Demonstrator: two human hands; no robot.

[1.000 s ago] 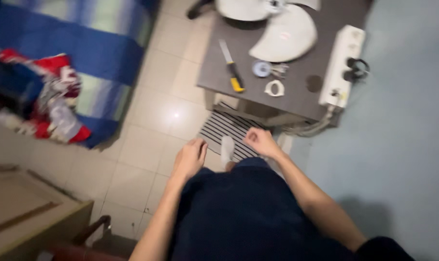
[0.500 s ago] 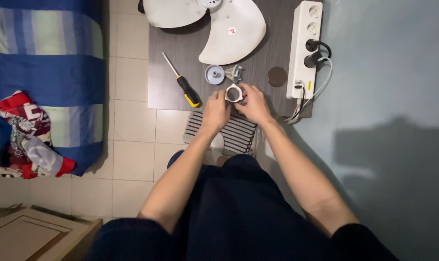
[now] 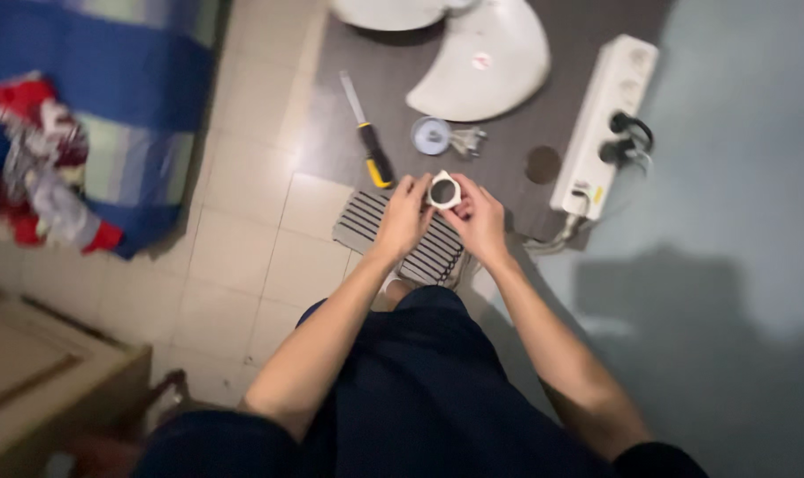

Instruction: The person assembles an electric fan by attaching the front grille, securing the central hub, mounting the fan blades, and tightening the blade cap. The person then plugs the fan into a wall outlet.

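A: Where's the ring (image 3: 443, 189)?

B: Between both hands, held just above the near edge of the tabletop (image 3: 508, 133). White plastic, round, dark hole facing up at the cam.

A: Hands' state?

B: Together, both pinched on the ring. Left hand (image 3: 403, 217) grips its left side, right hand (image 3: 479, 219) its right side, fingertips meeting round the rim. Neither's nearer; it sits dead centre betw. them.

A: Axis?

B: Ring's round, so no long axis as such. The hole's axis points roughly up, toward the head. Pic is a bit blurred, can't tell tilt finer than that.

A: What's around it?

B: Straight ahead of the hands, a bit further onto the tabletop: a small blue-grey cap (image 3: 431, 135) w/ a small metal-looking part (image 3: 466, 140) just beside it. Left of those, a screwdriver (image 3: 367, 142), yellow-black handle toward the person, shaft pointing away. Beyond, the white fan blade (image 3: 486, 66). Right side: a power strip (image 3: 607, 115) w/ black plugs in, and a dark round disc (image 3: 542, 165) near it.

A: Below the hands?

B: Striped mat (image 3: 366, 221) on the tile floor (image 3: 242, 257), partly under the tabletop edge. Bed (image 3: 127, 97) w/ blue stripes far left, well apart.
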